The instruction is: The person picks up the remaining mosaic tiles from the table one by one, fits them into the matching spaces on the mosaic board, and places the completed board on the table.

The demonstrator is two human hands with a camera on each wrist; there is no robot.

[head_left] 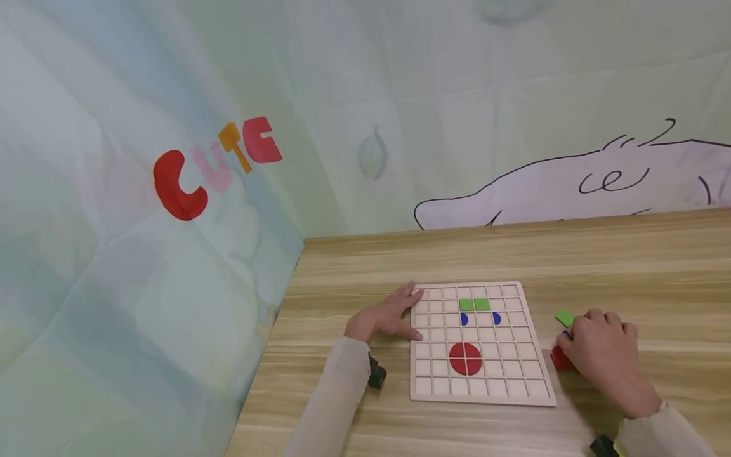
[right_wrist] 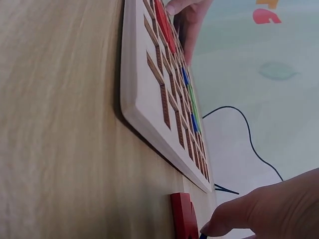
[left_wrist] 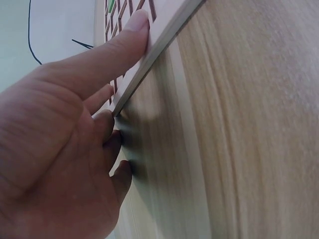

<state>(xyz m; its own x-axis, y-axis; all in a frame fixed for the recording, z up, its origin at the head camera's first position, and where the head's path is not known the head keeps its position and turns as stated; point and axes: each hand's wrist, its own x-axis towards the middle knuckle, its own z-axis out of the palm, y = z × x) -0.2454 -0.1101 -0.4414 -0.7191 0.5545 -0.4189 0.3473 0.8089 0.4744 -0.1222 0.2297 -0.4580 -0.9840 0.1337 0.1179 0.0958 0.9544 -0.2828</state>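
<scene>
A pale wooden grid board (head_left: 508, 368) lies on the table. Set in it are red quarter-circle pieces (head_left: 457, 351) forming a disc, two blue half-circle pieces, one of them (head_left: 497, 318) on the right, and two green squares (head_left: 482, 304). My left hand (head_left: 388, 314) rests at the board's left edge with fingers spread; its thumb (left_wrist: 137, 25) lies on the rim. Right of the board, my right hand (head_left: 605, 346) bends over loose pieces, thumb and fingertips pinching a small blue piece (head_left: 566, 334), mostly hidden. Red pieces (right_wrist: 184, 215) lie beneath that hand.
A loose green square (head_left: 564, 318) lies just beyond the right hand's fingers. The wood-grain table (head_left: 354, 266) meets a printed cloth backdrop (head_left: 342, 95) behind and at the left. Dark straps (head_left: 376, 373) sit at both wrists.
</scene>
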